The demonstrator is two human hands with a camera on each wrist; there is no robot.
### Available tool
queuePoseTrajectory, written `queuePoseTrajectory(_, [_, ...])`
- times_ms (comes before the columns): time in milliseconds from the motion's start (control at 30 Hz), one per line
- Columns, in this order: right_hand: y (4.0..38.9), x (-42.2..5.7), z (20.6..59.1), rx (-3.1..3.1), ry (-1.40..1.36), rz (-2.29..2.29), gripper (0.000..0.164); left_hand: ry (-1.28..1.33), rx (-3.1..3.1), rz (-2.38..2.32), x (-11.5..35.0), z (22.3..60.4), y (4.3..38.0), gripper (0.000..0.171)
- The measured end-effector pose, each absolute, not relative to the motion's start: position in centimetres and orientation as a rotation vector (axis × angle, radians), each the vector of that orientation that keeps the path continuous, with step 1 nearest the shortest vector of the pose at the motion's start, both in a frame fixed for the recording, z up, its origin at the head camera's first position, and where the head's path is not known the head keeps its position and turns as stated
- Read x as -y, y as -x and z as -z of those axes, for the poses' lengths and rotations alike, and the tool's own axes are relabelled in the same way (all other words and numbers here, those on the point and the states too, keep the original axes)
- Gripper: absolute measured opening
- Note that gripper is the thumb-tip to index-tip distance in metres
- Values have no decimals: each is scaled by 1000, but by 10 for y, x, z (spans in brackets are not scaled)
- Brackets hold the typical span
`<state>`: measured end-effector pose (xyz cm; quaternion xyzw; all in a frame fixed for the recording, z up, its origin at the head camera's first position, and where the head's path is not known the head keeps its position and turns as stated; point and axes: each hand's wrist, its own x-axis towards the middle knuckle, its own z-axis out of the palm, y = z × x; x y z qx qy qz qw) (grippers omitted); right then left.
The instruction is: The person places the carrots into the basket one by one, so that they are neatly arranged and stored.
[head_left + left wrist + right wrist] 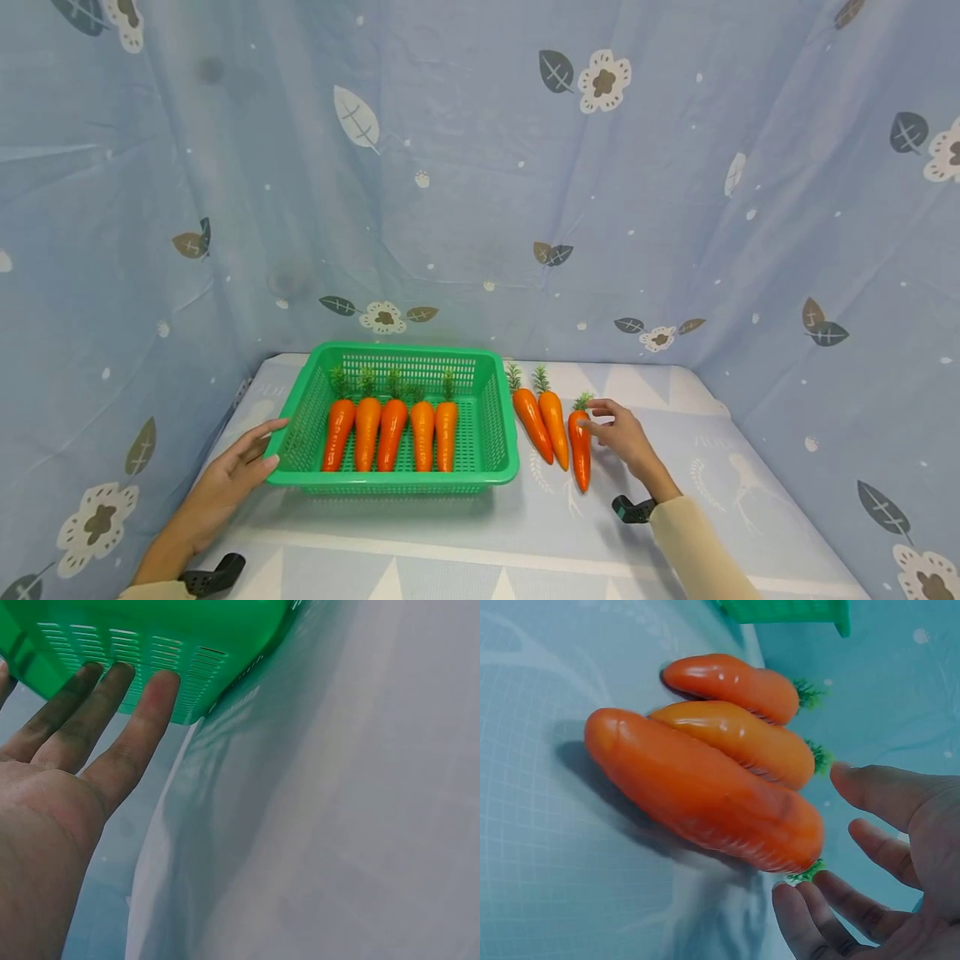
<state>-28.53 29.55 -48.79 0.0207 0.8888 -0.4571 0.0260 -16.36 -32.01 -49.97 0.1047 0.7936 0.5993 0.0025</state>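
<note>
A green plastic basket (390, 478) stands on the table, with several orange carrots (392, 433) with green tops lying side by side in it. My left hand (238, 467) is at the basket's left side; in the left wrist view its fingers (127, 761) are extended against or very near the slotted wall. Right of the basket lie three more carrots. My right hand (624, 435) is at the top end of the rightmost carrot (581, 454). In the right wrist view, thumb and fingers are spread near that carrot (705, 795), with a gap visible between them and it.
A pale patterned cloth covers the table (420, 546). Blue curtains (465, 183) with leaf and flower prints hang at the back and both sides. The other two loose carrots, one darker orange (532, 425) and one lighter (553, 429), lie between basket and right hand.
</note>
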Motion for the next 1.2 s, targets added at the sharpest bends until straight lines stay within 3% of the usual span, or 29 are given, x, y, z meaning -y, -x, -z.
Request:
queuePoseTrajectory(1033, [296,-288,505,-2690,-110,1334,56,-293,-2493,-1898,319,501,165,57])
queuePoseTrajectory(1200, [297,-292,507,-2711,-123,1318,50,-270,-2490,-1897,318,500,165,58])
